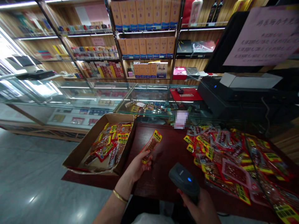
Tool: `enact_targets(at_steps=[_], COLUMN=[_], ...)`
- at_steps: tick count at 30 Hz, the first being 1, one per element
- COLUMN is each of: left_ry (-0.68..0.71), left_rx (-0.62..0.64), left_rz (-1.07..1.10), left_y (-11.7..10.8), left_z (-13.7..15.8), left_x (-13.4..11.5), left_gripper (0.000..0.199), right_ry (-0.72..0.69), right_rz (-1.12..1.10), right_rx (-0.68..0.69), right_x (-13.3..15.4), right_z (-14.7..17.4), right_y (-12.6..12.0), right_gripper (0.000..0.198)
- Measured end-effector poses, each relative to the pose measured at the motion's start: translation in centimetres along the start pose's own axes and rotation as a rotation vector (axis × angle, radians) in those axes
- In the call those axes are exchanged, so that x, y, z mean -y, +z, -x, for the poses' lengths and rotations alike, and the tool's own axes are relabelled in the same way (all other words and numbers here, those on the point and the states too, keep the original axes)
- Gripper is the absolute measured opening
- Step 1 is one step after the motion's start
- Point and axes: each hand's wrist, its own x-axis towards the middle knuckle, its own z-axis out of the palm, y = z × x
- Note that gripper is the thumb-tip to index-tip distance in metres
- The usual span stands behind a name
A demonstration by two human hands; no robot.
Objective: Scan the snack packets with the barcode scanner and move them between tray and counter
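My left hand (139,166) pinches the lower end of a snack packet (153,142), red-edged with a yellow label and brown strips showing through its clear front. The packet tilts up and to the right above the dark red table (161,161). Wrapped in my right hand (199,207) is a dark barcode scanner (183,178) with a blue light on top, its head toward the packet. Left of my left hand stands an open cardboard box (77,158) with several similar packets (112,141) inside. A large heap of packets (224,152) covers the table's right side.
Behind the table runs a glass display counter (144,90) with a red mat (187,95) and a mouse (179,90). A monitor with a pink notice (263,37) stands at the right. A black cable (253,165) crosses the heap. Stocked shelves (146,32) line the wall.
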Motion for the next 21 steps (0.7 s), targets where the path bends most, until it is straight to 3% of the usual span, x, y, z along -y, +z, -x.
enact_targets(at_steps=[7, 13, 21], left_ry=[0.1, 0.068, 0.032], left_rx=[-0.084, -0.105, -0.105], left_rz=[-0.164, -0.122, -0.091], left_y=[-0.3, -0.9, -1.2], left_z=[-0.9, -1.1, -1.3], left_x=[-0.2, -1.0, -1.2], left_gripper=[0.039, 0.035, 0.034], right_ry=[-0.037, 0.018, -0.059], right_rz=[0.014, 0.061, 0.093], right_rx=[0.053, 0.194, 0.179], right_x=[0.5, 1.0, 0.6], right_z=[0.2, 0.5, 0.1], right_y=[-1.2, -1.9, -2.1], right_gripper=[0.026, 0.029, 0.03])
